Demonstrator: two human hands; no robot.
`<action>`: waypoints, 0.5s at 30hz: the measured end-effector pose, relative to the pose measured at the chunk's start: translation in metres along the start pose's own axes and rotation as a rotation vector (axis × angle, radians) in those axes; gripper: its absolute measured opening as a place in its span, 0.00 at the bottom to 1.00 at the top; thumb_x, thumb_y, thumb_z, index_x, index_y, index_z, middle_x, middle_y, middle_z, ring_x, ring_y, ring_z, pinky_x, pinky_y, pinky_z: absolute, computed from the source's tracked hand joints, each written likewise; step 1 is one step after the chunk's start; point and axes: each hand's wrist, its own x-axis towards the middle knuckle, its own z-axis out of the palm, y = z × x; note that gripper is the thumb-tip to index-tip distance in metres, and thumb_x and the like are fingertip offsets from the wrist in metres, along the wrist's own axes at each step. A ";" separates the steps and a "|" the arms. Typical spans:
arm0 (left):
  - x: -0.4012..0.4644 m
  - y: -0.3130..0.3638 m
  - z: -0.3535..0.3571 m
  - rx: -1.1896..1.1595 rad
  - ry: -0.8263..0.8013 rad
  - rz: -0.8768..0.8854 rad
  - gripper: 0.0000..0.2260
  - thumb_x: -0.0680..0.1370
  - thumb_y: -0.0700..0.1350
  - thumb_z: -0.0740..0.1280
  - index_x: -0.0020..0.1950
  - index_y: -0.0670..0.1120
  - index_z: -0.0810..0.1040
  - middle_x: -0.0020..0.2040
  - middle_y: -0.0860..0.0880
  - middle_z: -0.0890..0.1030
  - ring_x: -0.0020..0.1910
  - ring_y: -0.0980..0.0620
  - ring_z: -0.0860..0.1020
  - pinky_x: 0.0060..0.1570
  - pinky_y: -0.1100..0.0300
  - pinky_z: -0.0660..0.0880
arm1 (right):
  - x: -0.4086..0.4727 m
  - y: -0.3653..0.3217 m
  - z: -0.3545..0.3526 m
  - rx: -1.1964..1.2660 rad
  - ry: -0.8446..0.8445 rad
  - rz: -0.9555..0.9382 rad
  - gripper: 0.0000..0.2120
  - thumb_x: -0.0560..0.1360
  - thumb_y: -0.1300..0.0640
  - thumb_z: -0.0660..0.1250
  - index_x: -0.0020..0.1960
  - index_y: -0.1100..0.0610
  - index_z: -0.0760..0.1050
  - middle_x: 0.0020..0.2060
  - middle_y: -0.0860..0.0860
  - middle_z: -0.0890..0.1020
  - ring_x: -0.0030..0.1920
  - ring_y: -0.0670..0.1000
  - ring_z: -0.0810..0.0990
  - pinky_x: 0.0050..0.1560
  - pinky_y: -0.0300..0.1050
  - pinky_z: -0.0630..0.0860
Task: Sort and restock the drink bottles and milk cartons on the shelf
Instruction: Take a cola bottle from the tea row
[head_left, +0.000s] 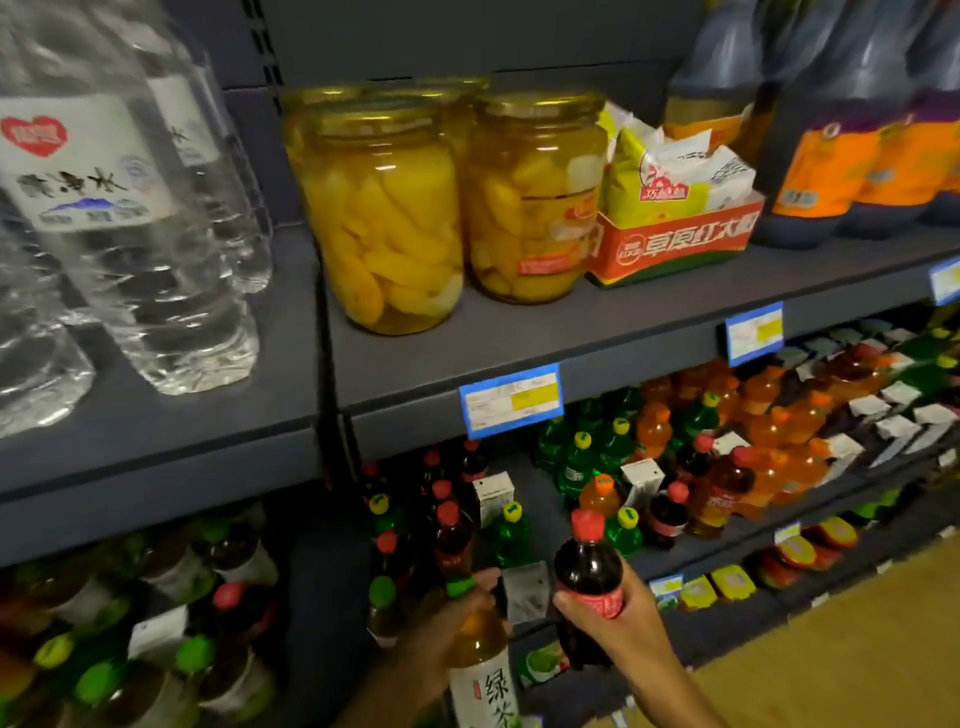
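My right hand (618, 618) grips a dark cola bottle (587, 566) with a red cap and red label, held upright in front of the drinks shelf (727, 545). My left hand (447, 629) grips a green tea bottle (480, 670) with a green cap and white label, just left of the cola. Behind them the shelf holds mixed bottles: red-capped cola (452, 540), green soda with yellow caps (511, 535), orange soda (779, 431). Small white milk cartons (492, 496) stand among the bottles.
The shelf above carries jars of yellow peaches (384, 213), a red box of packets (675, 239) and big water bottles (130, 208) at left. Blue price tags (511, 400) hang on its edge. More tea bottles (156, 623) fill the lower left; tan floor (857, 649) lies at right.
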 end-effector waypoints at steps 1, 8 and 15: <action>0.004 -0.002 0.010 -0.026 0.015 -0.028 0.12 0.77 0.39 0.68 0.60 0.44 0.80 0.56 0.43 0.82 0.49 0.45 0.83 0.50 0.51 0.79 | 0.007 0.002 -0.010 0.001 -0.012 0.011 0.27 0.62 0.68 0.80 0.55 0.48 0.77 0.43 0.39 0.85 0.42 0.39 0.84 0.37 0.30 0.77; 0.049 -0.004 0.059 -0.107 0.223 -0.093 0.14 0.76 0.40 0.69 0.59 0.34 0.77 0.56 0.32 0.81 0.57 0.33 0.79 0.62 0.42 0.74 | 0.042 0.018 -0.067 0.014 -0.079 0.089 0.26 0.62 0.69 0.80 0.52 0.48 0.77 0.40 0.39 0.86 0.40 0.38 0.84 0.36 0.32 0.77; 0.084 -0.016 0.061 0.009 0.271 -0.023 0.09 0.75 0.42 0.70 0.52 0.39 0.81 0.51 0.38 0.84 0.52 0.40 0.82 0.54 0.51 0.78 | 0.060 0.030 -0.090 -0.044 -0.157 0.110 0.26 0.61 0.66 0.81 0.54 0.49 0.79 0.44 0.42 0.86 0.45 0.41 0.84 0.41 0.34 0.78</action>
